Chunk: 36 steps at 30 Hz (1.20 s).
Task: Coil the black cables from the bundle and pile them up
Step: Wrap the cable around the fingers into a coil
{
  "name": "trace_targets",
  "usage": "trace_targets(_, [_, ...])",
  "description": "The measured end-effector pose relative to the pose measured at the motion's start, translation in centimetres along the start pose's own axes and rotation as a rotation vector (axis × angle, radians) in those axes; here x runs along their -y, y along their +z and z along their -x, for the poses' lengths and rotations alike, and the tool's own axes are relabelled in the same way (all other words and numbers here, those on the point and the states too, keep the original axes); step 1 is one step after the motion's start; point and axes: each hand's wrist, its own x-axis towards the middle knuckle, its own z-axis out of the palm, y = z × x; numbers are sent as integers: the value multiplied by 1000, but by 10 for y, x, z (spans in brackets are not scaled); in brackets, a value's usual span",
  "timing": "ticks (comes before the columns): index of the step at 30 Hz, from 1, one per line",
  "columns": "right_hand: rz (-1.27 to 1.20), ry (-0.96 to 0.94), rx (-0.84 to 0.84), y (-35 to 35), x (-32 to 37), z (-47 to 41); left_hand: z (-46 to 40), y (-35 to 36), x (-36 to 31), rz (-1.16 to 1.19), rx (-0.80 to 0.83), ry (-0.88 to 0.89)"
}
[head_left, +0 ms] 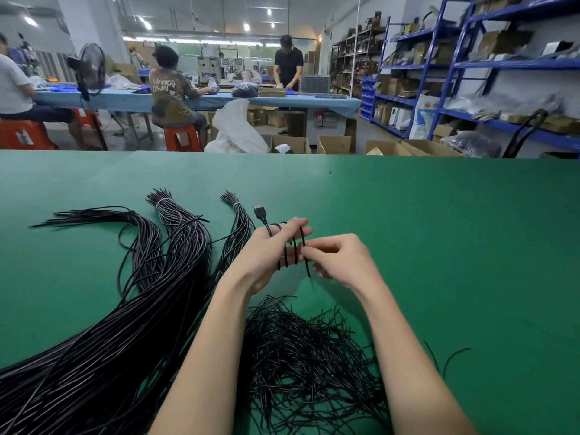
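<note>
One thin black cable with a flat plug end (290, 246) is wound in several turns around the straight fingers of the left hand (270, 255), its plug sticking out beyond the fingertips. The right hand (337, 257) pinches the cable's loose tail just beside those fingers. This coil looks nearly finished. A tangled heap of black wire pieces (310, 356) lies below the wrists. Left of the fingers, long tied bundles of black cables (125, 309) remain, so most work seems left.

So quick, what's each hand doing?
Left hand: fingers straight, black cable wound around them.
Right hand: pinching that cable's free end.
</note>
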Motion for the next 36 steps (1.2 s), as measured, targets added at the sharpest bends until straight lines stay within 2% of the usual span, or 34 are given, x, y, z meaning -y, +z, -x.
trace_targets(3, [-141, -3, -61, 6, -5, 0, 1, 2, 2, 17, 12, 40])
trace_targets(6, [-163, 14, -7, 4, -7, 1, 2, 0, 1, -32, 45, 39])
trace_targets(10, [78, 43, 92, -22, -3, -2, 3, -1, 1, -101, 138, 46])
trace_targets(12, [75, -4, 37, -34, 0, -4, 4, -2, -1, -106, 197, 52])
trace_targets(14, [-42, -111, 17, -38, 6, -5, 7, -2, -1, -81, 277, 14])
trace_targets(17, [-107, -235, 197, -30, 18, -3, 12, 4, 0, -217, 420, 19])
trace_targets(19, [-82, -229, 311, -23, 21, -1, 15, 9, -1, -325, 482, 62])
trace_targets(23, [-79, -228, 318, -20, 20, 2, 19, 10, -3, -270, 567, 11])
trace_targets(27, [-95, -222, 207, -28, 14, -1, 20, 6, -6, -259, 582, -11])
trace_targets(31, [-164, -196, 230, -33, 10, 0, 19, 8, -4, -203, 595, -8])
trace_targets(33, [-217, -185, 185, -35, 9, 0, 16, 8, -3, -163, 541, -8])
trace_targets(36, [-165, -171, 118, -40, 8, -3, 14, 7, -2, -199, 440, -1])
